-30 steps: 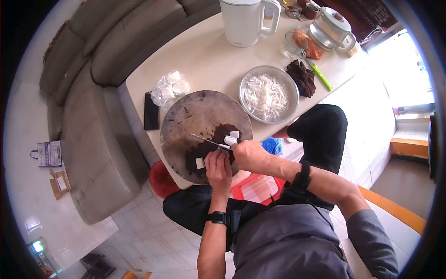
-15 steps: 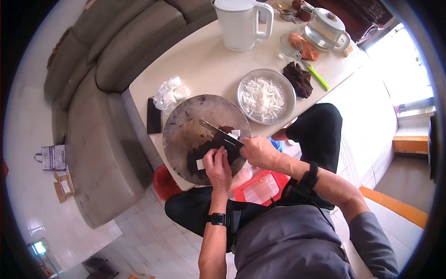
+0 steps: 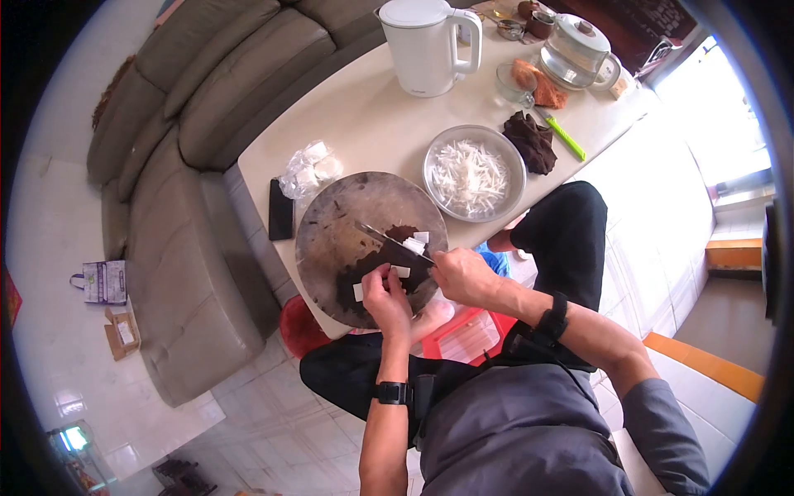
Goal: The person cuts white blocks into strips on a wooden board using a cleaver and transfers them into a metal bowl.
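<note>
Two hands work over a round, worn brown wooden chopping board (image 3: 331, 215) set at the edge of a cream-coloured table (image 3: 364, 124). The person's right hand (image 3: 466, 277) is closed round the handle of a thin-looking metal knife (image 3: 387, 237), its blade slanting across the board. The left hand (image 3: 385, 302) has its fingers bent in at a small, white, flat-sided block (image 3: 402, 271) on the board; whether they pinch it or merely steady it, the view does not tell. The block sits on the person's side of the blade, near a few loose white pieces (image 3: 416, 241).

For clean cuts, the left fingertips would best be tucked back, knuckles facing the steel and thumb behind. The dark patch on the wood looks damp, so the block could slide; light, steady downward pressure should hold it. An upright blade and small, equal finger shifts would favour even thickness, and the loose pieces are better kept out of the knife's path
</note>
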{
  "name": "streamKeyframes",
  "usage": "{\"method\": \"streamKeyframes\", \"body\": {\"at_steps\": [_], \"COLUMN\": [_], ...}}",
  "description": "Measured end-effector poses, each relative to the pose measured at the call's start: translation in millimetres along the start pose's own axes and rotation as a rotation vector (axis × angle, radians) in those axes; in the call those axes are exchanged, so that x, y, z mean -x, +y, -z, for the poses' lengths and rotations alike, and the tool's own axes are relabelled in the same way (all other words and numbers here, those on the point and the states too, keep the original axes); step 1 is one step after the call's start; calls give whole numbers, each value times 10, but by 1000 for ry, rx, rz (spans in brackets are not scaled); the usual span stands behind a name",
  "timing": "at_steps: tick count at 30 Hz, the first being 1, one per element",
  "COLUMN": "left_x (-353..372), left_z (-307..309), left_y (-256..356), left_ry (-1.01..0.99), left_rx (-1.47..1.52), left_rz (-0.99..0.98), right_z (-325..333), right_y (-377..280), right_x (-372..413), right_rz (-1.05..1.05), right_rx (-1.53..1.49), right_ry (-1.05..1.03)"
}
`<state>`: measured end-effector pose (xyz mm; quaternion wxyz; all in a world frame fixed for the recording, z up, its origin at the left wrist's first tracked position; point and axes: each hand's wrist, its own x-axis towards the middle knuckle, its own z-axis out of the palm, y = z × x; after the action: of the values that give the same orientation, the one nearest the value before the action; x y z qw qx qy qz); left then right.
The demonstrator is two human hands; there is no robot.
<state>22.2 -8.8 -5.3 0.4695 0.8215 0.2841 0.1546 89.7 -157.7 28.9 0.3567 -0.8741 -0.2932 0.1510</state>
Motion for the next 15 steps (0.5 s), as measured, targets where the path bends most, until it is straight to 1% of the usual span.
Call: {"method": "streamKeyframes", "body": {"at_steps": [2,3,5,6,8,13,15], "left_x": [52,76,112,112,100,95,116], "left_z": [42,49,51,44,18,-14,-29], "left_y": [-19,-32,-72,-100,-149,-251,-285], "left_ry": [80,77,5,4,-18,34,39], "left_rx": [-206,-206,-265,-266,-286,-260,-269], "left_rz": [-425,-424,-568,-565,-639,-659,-650], "right_z": [57,99,125,120,110,127,176], "right_y": [-65,-101,-116,-109,-89,-32,-51], "right_x": [34,53,73,81,93,168,187], "right_rz": [-3,22,45,76,107,183,168], "right_rx": [11,57,102,125,149,195,200], "right_ry": [12,1,-14,-24,-40,-116,-157]}}
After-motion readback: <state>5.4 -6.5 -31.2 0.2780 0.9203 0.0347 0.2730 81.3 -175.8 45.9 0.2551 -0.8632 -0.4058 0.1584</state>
